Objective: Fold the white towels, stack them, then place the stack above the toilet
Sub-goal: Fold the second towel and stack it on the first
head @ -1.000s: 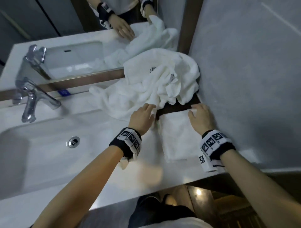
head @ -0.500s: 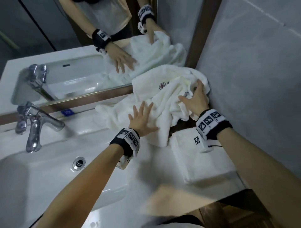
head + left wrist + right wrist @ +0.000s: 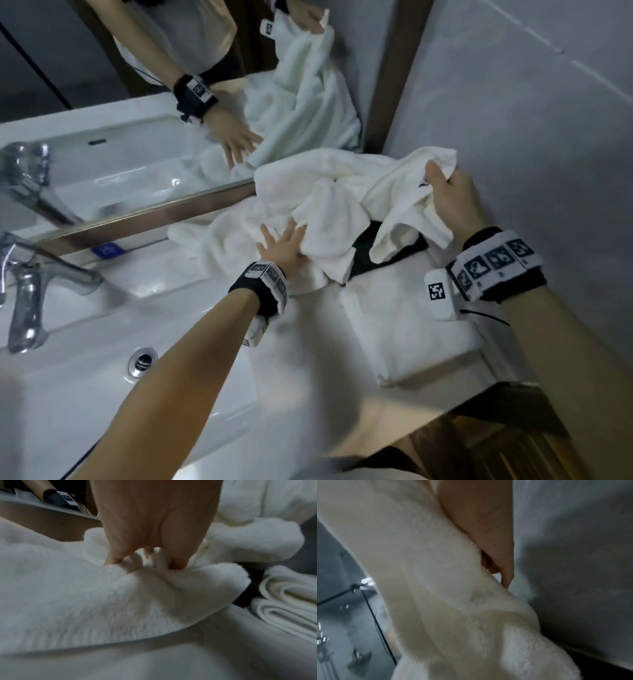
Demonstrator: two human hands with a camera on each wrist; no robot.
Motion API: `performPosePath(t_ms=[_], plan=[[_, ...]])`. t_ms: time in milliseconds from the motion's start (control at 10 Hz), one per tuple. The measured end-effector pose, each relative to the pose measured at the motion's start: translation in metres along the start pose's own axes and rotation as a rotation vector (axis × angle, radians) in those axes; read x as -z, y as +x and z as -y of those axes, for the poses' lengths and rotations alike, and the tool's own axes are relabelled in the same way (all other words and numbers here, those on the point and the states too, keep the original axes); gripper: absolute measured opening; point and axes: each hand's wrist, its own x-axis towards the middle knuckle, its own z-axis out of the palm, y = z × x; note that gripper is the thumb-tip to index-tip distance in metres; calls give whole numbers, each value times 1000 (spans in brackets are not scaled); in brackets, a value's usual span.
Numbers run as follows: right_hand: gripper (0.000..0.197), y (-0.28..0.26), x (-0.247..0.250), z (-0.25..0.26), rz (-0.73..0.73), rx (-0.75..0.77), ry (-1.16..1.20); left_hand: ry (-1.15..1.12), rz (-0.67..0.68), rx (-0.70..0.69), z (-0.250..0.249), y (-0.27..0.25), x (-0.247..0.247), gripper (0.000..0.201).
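Observation:
A heap of crumpled white towels (image 3: 325, 205) lies on the counter against the mirror. My left hand (image 3: 289, 240) presses on the heap's front with spread fingers, the tips tucked under a fold; in the left wrist view its fingers (image 3: 154, 534) sink into the pile (image 3: 85, 595). By the wall, my right hand (image 3: 436, 181) grips one towel's edge (image 3: 397, 195) and holds it raised; the right wrist view shows that towel (image 3: 436, 588) hanging from the hand (image 3: 479, 520). A folded towel (image 3: 394, 339) lies flat on the counter below my right wrist.
The white sink basin (image 3: 85, 394) with its drain (image 3: 143, 359) and chrome faucet (image 3: 30, 301) fills the left. A mirror (image 3: 102, 144) stands behind and a grey tiled wall (image 3: 531, 120) closes the right. A dark tray (image 3: 366, 253) shows under the heap.
My right hand left the folded towel, took hold of a towel in the heap and lifted it toward the wall. My left hand slid forward onto the heap.

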Motion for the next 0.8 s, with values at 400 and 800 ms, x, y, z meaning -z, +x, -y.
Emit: performPosePath(t_ms=[400, 800], plan=[[36, -45, 89, 58, -430, 171, 86, -90, -90, -32, 11, 3, 21, 64], [33, -68, 116, 65, -503, 304, 365, 174, -458, -447, -105, -65, 11, 77]])
